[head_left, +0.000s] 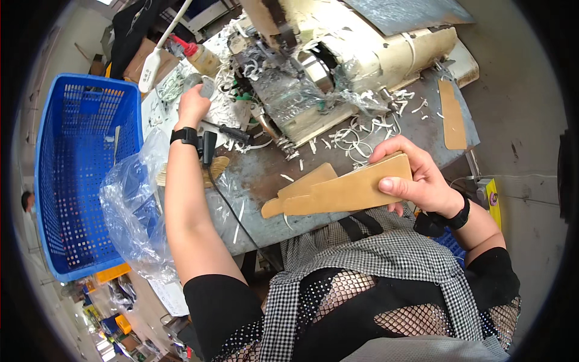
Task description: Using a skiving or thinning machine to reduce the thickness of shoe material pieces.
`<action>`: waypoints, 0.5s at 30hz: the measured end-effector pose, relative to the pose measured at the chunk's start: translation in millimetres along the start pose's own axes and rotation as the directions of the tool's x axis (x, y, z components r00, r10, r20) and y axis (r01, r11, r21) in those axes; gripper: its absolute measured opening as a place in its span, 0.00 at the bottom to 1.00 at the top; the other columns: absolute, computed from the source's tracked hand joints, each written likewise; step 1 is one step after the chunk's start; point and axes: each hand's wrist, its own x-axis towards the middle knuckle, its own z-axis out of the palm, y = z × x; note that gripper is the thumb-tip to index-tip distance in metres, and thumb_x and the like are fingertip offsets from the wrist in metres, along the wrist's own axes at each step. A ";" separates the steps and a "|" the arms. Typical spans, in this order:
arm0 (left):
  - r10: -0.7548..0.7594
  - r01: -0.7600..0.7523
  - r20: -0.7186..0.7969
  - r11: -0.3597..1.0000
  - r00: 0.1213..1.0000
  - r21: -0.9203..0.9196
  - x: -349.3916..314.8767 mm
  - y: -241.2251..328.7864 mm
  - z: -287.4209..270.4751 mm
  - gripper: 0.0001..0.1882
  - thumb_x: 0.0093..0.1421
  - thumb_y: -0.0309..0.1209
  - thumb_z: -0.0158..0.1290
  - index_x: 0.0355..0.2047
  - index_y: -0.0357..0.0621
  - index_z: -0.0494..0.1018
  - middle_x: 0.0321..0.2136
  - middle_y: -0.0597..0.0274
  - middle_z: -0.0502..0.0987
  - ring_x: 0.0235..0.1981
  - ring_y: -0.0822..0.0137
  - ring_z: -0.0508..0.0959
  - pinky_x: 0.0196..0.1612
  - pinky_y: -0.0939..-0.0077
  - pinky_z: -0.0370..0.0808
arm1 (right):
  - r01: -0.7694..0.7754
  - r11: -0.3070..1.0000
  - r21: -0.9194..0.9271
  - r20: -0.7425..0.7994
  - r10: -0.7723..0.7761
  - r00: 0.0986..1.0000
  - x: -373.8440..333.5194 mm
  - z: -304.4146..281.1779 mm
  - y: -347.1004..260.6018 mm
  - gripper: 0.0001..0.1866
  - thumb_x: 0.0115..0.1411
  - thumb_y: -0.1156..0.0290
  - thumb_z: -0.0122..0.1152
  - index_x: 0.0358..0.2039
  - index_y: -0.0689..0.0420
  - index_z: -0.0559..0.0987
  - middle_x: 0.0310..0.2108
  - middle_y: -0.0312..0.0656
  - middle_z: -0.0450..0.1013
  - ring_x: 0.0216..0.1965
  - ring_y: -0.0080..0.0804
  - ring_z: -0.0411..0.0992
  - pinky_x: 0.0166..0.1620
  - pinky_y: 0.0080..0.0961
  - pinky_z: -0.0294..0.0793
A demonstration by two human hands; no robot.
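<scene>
My right hand point(419, 178) is closed round the wide end of a stack of tan, strap-shaped flat pieces point(344, 192), thumb on top. Their narrow ends point left, over the front edge of the metal table point(253, 187). Far to the left, my left hand point(194, 105) is stretched out and closed round a grey rounded object point(207, 88). White scraps and tangled thread lie about that hand. Just below it is a black-handled tool point(234, 134). More tan pieces point(223, 166) lie partly hidden behind my left forearm.
A cream machine point(368, 60), wrapped in plastic film, stands at the back. White trimmings point(359, 142) litter its front. Left are a blue basket point(90, 265) and clear plastic bag point(136, 205). A red-capped bottle point(202, 59) stands behind my left hand; one tan piece point(452, 114) lies right.
</scene>
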 end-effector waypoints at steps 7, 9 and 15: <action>0.210 -0.326 -0.294 0.841 0.932 -0.431 -92.2 74.9 -60.0 0.07 0.54 0.30 0.62 0.28 0.39 0.79 0.17 0.68 0.77 0.20 0.78 0.73 0.28 0.82 0.71 | 0.014 1.000 0.024 -0.023 -0.013 1.000 2.7 -9.5 -4.1 0.17 0.62 0.66 0.60 0.49 0.55 0.68 0.31 0.36 0.73 0.20 0.15 0.71 0.19 0.11 0.71; 0.414 -0.433 -0.188 0.645 0.891 -0.630 -147.9 108.5 -78.6 0.09 0.53 0.30 0.64 0.29 0.41 0.75 0.20 0.73 0.72 0.22 0.81 0.71 0.28 0.85 0.69 | 0.019 1.000 0.001 0.011 -0.019 1.000 11.2 -10.2 -4.7 0.17 0.62 0.66 0.61 0.48 0.55 0.68 0.31 0.36 0.73 0.19 0.15 0.71 0.19 0.11 0.71; 0.732 -0.531 0.091 0.568 0.676 -0.629 -241.7 157.1 -77.7 0.50 0.39 0.40 0.73 0.59 0.36 0.59 0.49 0.50 0.72 0.50 0.60 0.75 0.54 0.67 0.70 | 0.021 0.999 -0.046 0.120 -0.015 0.993 43.6 10.5 -15.6 0.18 0.62 0.65 0.62 0.49 0.55 0.68 0.29 0.34 0.72 0.18 0.14 0.69 0.19 0.11 0.70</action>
